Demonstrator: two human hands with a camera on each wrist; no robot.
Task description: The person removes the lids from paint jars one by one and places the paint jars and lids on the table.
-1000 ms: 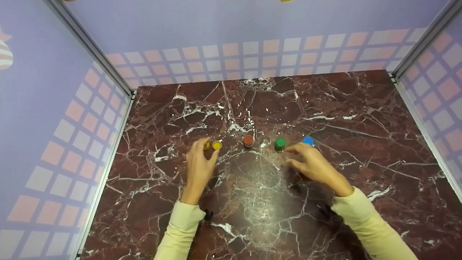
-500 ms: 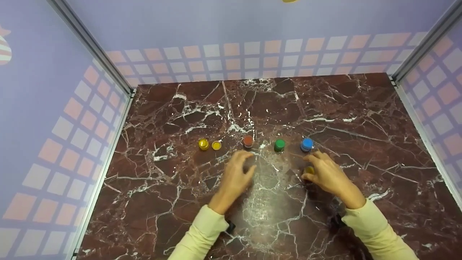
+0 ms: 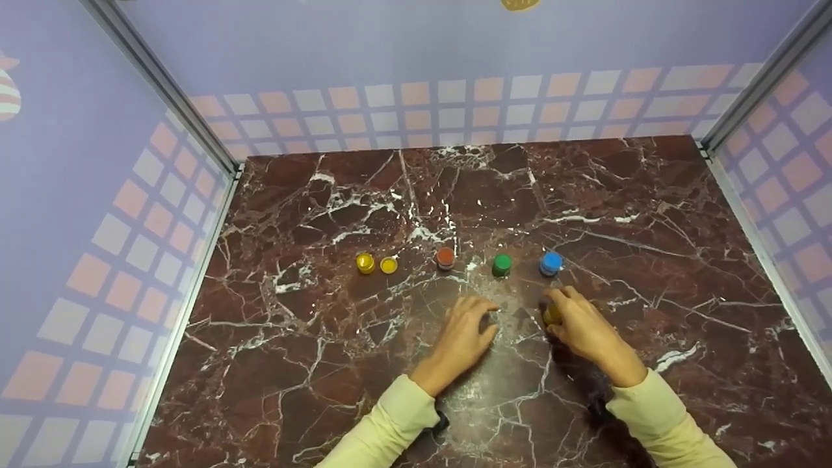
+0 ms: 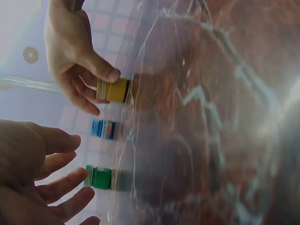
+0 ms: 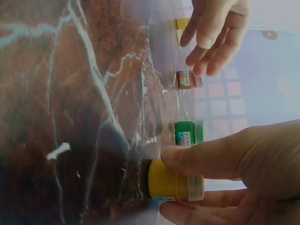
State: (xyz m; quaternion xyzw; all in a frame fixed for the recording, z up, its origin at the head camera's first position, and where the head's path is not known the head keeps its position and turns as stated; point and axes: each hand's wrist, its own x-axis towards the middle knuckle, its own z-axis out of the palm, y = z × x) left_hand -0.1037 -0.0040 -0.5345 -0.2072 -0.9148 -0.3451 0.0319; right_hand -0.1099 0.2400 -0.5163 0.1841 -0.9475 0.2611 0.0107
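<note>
Right hand pinches yellow jar on table, just below blue jar; left hand, fingers relaxed, holding nothing, just left of yellow jar.

Head looks down; wrist views, close, share the yellow jar.
</note>
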